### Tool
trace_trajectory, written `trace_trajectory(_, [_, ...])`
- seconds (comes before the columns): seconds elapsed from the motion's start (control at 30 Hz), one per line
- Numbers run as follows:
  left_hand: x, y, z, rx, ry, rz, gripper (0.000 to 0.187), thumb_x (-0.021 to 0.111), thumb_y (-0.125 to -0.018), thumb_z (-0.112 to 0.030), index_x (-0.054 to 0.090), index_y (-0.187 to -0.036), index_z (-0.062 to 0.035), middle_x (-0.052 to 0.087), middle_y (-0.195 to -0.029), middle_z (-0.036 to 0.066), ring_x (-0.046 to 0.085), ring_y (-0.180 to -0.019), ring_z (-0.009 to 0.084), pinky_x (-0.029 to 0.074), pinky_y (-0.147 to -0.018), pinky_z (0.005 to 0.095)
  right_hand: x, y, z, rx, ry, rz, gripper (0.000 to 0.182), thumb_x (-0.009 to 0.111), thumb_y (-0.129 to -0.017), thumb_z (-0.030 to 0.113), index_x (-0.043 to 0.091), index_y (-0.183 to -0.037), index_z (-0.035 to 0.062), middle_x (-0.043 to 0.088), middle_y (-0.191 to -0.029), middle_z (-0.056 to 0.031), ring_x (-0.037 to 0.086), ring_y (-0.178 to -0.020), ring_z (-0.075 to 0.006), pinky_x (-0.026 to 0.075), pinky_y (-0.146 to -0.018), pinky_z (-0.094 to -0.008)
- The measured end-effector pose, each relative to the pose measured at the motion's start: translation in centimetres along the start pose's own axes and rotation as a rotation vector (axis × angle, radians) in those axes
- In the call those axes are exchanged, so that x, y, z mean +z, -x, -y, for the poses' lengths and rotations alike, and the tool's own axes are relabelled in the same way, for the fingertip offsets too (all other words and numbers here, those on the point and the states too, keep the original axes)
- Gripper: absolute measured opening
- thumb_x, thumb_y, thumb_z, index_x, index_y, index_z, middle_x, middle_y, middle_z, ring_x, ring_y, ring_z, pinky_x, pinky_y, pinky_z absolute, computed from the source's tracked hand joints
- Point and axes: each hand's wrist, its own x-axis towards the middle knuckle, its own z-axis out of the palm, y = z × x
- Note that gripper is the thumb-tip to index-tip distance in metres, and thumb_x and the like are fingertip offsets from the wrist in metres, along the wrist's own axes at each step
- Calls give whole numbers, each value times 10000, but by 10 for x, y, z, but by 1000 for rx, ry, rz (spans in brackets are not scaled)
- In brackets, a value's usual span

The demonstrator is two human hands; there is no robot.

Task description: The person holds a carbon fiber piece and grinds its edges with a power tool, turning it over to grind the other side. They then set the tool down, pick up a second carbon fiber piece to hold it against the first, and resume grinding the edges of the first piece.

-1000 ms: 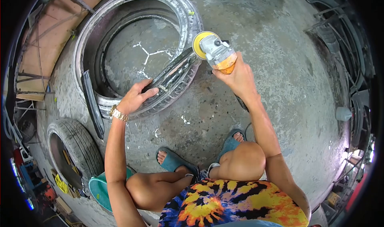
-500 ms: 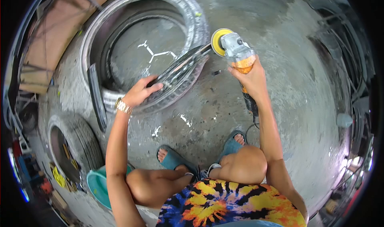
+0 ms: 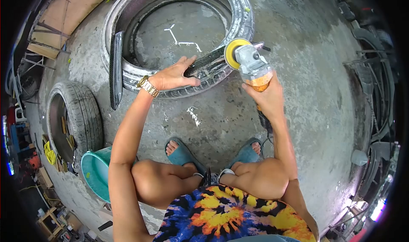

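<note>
Squatting on the floor, the person has two feet in blue sandals [image 3: 183, 153] close to the body. Farther out, the right hand [image 3: 267, 98] has its fingers curled tight around the grinder [image 3: 251, 67], with the yellow disc [image 3: 232, 53] just past the fingertips. The left hand [image 3: 174, 76] lies flat with fingers pressed together on a dark strip [image 3: 204, 60], and the disc touches the strip's far end. Under the strip is a big grey tire [image 3: 179, 37]. Another black strip [image 3: 116, 69] leans on that tire, left of the left hand.
</note>
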Motion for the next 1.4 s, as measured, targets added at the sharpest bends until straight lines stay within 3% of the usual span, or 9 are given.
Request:
trace_trajectory(0.07, [-4, 3, -11, 18, -19, 34, 970, 674, -824, -477, 304, -1562, 30, 408, -1497, 322, 459, -1370, 403, 344, -1168, 401, 5, 0, 6, -1, 1, 11, 579, 875, -741, 339, 530, -1081, 22, 729, -1012, -190, 715, -966, -380, 533, -818, -439])
trace_trajectory(0.17, [2, -1, -4, 71, -13, -9, 965, 727, -785, -390, 325, -1537, 61, 448, -1460, 310, 505, -1319, 389, 388, -1131, 382, 10, 0, 17, 62, 35, 61, 566, 882, -741, 263, 577, -1147, 12, 725, -1064, -137, 704, -986, -247, 523, -883, -376])
trace_trajectory(0.23, [4, -5, 5, 81, 10, -11, 957, 739, -782, -369, 334, -1529, 72, 466, -1449, 302, 508, -1318, 376, 386, -1132, 382, 17, 0, 14, 16, 38, 100, 603, 863, -750, 378, 504, -1090, 33, 723, -990, -208, 707, -958, -405, 534, -808, -451])
trace_trajectory(0.37, [-5, -10, 12, 132, 244, 34, 876, 745, -785, -294, 397, -1488, 96, 541, -1414, 282, 532, -1317, 325, 387, -1132, 364, 24, 1, 14, -8, 48, 136, 611, 860, -754, 381, 492, -1090, 27, 719, -987, -221, 706, -955, -410, 533, -805, -460])
trace_trajectory(0.43, [-5, -13, 16, 138, 337, 63, 832, 741, -786, -273, 436, -1464, 100, 588, -1394, 255, 572, -1279, 290, 392, -1127, 339, 24, 2, 13, 24, 58, 127, 558, 875, -749, 263, 562, -1133, 6, 726, -1043, -159, 718, -970, -288, 532, -850, -396])
trace_trajectory(0.97, [-2, -14, 14, 142, 214, 23, 829, 713, -763, -258, 442, -1465, 91, 587, -1395, 244, 577, -1266, 283, 404, -1114, 325, 16, 3, 9, 72, 141, 118, 581, 873, -745, 273, 553, -1155, 13, 731, -1046, -167, 723, -987, -321, 535, -852, -406])
trace_trajectory(1.03, [-7, -10, 6, 131, 245, 37, 828, 717, -764, -254, 442, -1465, 90, 587, -1394, 245, 574, -1270, 280, 402, -1115, 325, 17, 1, 8, -28, 87, 72, 598, 842, -769, 377, 500, -1095, 10, 719, -967, -243, 704, -938, -423, 540, -793, -461])
trace_trajectory(1.23, [-1, -13, 11, 125, 194, -1, 859, 703, -756, -352, 458, -1458, 78, 590, -1381, 278, 588, -1265, 336, 433, -1091, 354, 20, -6, 21, 54, 108, 136, 538, 871, -752, 247, 570, -1133, 15, 737, -1035, -155, 729, -973, -292, 536, -852, -391])
trace_trajectory(1.4, [-1, -12, 11, 112, 150, -5, 879, 694, -763, -395, 447, -1471, 63, 557, -1410, 292, 559, -1302, 360, 420, -1110, 369, 22, -7, 19, 32, 131, 147, 545, 868, -756, 255, 565, -1138, 11, 737, -1036, -159, 729, -975, -295, 538, -850, -394])
